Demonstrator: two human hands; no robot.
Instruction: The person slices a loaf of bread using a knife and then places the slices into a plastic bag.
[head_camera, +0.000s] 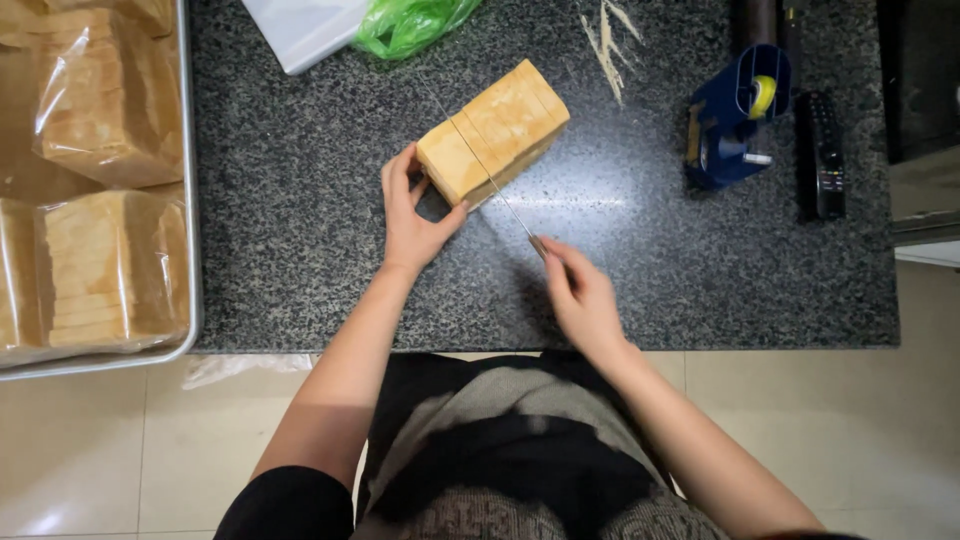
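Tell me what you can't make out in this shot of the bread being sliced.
Head view only:
- Knife handle: hidden inside the right hand.
- Knife blade: too thin to tell how deep it sits in the loaf.
- Loaf's near end: partly covered by the left hand.
- Bagged bread in the tray: cut off by the left edge.

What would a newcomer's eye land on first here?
The pale loaf of sliced bread at the centre of the dark speckled counter, with a thin knife laid across it. The left hand steadies its near end; the right hand grips the knife handle. Bagged loaves fill a metal tray at left.
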